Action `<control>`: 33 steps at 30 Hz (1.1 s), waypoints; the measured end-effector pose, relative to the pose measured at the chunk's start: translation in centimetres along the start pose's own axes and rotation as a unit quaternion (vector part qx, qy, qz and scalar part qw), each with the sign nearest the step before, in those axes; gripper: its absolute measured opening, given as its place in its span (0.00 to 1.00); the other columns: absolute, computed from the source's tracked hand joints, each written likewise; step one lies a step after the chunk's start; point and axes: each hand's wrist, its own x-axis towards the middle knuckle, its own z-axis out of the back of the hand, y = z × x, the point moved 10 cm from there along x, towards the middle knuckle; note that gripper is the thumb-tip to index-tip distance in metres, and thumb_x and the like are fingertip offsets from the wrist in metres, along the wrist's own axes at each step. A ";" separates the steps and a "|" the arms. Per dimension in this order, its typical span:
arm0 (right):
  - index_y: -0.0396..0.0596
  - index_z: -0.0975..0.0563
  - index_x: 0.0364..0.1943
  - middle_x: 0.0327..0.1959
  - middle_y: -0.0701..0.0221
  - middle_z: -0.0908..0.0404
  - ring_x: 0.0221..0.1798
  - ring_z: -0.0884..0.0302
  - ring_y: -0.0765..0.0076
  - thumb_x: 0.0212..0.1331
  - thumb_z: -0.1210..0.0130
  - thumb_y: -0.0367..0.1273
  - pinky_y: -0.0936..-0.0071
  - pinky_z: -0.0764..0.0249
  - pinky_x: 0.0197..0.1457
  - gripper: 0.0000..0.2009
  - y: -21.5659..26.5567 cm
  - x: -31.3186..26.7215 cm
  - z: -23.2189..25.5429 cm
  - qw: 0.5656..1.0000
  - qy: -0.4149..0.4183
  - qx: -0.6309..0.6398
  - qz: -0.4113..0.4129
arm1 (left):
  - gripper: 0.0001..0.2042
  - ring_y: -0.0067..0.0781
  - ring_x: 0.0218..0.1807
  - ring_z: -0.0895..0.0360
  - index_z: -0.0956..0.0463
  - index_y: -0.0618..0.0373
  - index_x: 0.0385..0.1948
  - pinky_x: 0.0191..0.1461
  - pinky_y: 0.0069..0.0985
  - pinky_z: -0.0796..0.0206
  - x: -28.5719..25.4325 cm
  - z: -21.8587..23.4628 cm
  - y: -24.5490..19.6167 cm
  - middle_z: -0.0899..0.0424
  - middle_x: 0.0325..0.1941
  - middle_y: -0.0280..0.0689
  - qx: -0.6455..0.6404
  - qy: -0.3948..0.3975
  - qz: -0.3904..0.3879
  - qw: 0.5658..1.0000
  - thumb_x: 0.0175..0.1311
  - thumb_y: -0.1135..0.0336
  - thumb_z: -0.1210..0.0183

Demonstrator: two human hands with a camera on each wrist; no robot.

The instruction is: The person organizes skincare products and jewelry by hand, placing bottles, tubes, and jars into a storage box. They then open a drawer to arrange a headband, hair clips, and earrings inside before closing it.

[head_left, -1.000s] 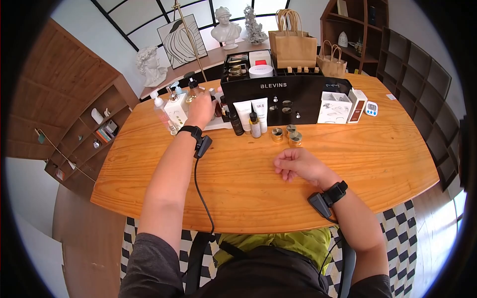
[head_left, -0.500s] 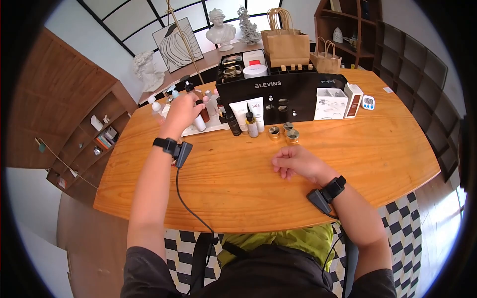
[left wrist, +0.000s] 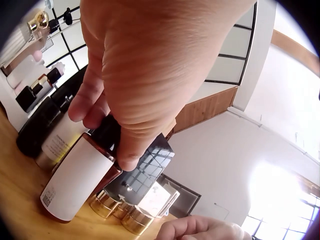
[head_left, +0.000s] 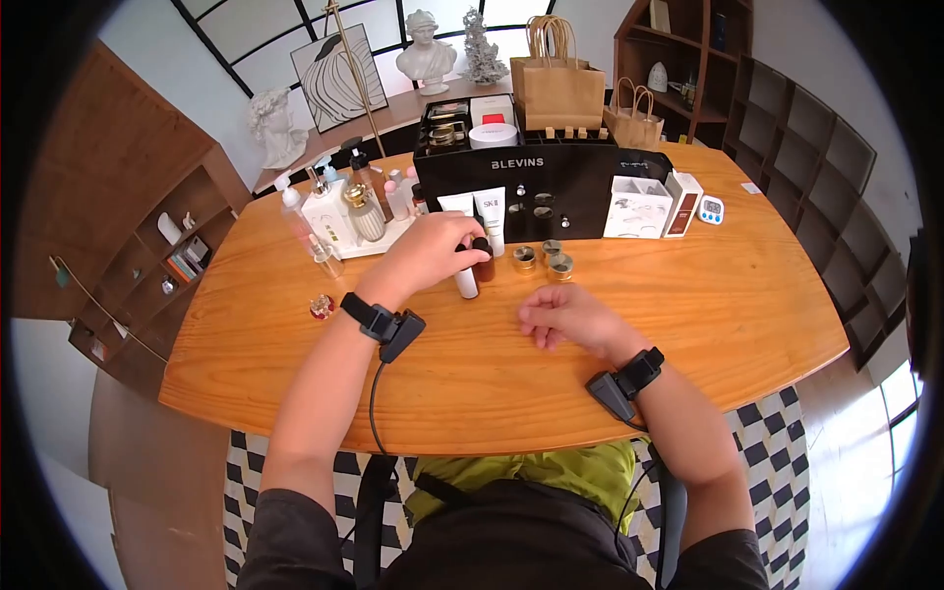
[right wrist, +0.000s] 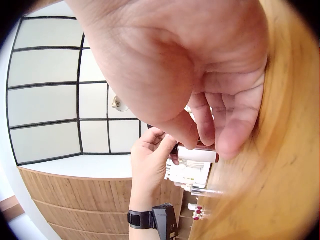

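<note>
My left hand point(head_left: 428, 258) grips two small brown bottles by their black caps, low over the table in front of the black organizer. One bottle point(left wrist: 77, 177) has a wide white label facing the left wrist camera; the other brown bottle point(head_left: 485, 265) is close beside it, partly hidden by the thumb in the left wrist view. My right hand point(head_left: 570, 320) rests on the wooden table, its fingers loosely curled and holding nothing. Three small gold-rimmed jars point(head_left: 560, 266) stand just beyond it. Two white tubes point(head_left: 491, 213) stand behind the held bottles.
The black organizer point(head_left: 580, 187) marked BLEVINS stands at the back, with paper bags point(head_left: 560, 93) behind it. Pump and perfume bottles crowd the white tray point(head_left: 369, 246) at left. A red-and-gold trinket point(head_left: 322, 307) lies near the left forearm. White box point(head_left: 637, 206) and timer point(head_left: 710, 209) stand right.
My left hand has brought the two brown bottles from the tray at the left to the right, in front of the tubes. The right hand has stayed in place on the table.
</note>
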 end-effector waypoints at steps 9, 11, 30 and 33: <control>0.41 0.17 0.44 0.35 0.71 0.14 0.31 0.18 0.77 0.73 0.37 0.36 0.79 0.22 0.34 0.10 0.0 0.1 0.0 1.000 0.001 0.004 0.006 | 0.16 0.40 0.42 0.14 0.16 0.58 0.49 0.47 0.35 0.22 0.1 -1.2 0.0 0.15 0.43 0.40 0.001 -0.046 -0.021 0.999 0.65 0.60 0.28; 0.41 0.17 0.44 0.35 0.71 0.14 0.31 0.18 0.77 0.73 0.37 0.36 0.79 0.22 0.34 0.10 -0.1 0.2 0.0 1.000 -0.002 0.002 0.005 | 0.19 0.39 0.43 0.15 0.17 0.58 0.52 0.47 0.35 0.22 -0.5 -1.0 -0.2 0.16 0.46 0.40 0.001 -0.075 -0.020 0.997 0.64 0.59 0.27; 0.38 0.17 0.56 0.50 0.56 0.11 0.54 0.12 0.50 0.56 0.27 0.31 0.61 0.17 0.56 0.23 10.2 4.8 3.1 0.874 -0.273 -0.363 0.174 | 0.21 0.34 0.37 0.12 0.14 0.57 0.47 0.42 0.32 0.23 -4.9 -3.2 5.1 0.10 0.34 0.35 -0.083 -0.071 0.243 0.964 0.59 0.53 0.25; 0.39 0.16 0.55 0.47 0.58 0.10 0.51 0.11 0.52 0.55 0.27 0.31 0.61 0.17 0.55 0.23 9.3 5.6 2.7 0.879 -0.254 -0.370 0.159 | 0.19 0.36 0.39 0.11 0.13 0.58 0.45 0.43 0.32 0.22 -5.3 -4.1 5.7 0.08 0.35 0.37 -0.101 -0.079 0.249 0.960 0.60 0.54 0.25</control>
